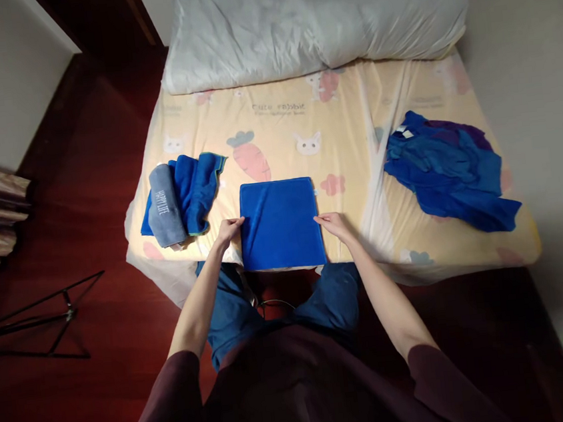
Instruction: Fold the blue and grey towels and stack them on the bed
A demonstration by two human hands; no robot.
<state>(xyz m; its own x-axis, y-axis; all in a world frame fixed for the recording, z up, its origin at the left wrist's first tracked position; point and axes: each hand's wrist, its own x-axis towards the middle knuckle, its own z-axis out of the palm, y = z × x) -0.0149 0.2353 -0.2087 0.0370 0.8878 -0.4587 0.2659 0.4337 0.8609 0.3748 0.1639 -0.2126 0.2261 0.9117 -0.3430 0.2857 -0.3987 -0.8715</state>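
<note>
The blue cloth (280, 224) lies flat at the near edge of the bed (273, 128), square to the person seated before it. The left hand (230, 230) pinches its left edge and the right hand (332, 224) its right edge, thumb and fingers closed on the fabric; gripping opposite sides, I'd judge, keeps it taut and even. Left of it, a grey-blue roll (164, 203) lettered "HAPPY LIFE" rests on loosely folded blue towels (202, 179); well to the right is a crumpled heap (445, 167) of blue pieces and some purple. Both piles sit within arm's reach, probably to leave the middle for handwork. I see no box or basket; the cloths rest straight on the printed bedcover. Grey bedding (312, 20) is bunched at the far end, perhaps pushed there for room.
</note>
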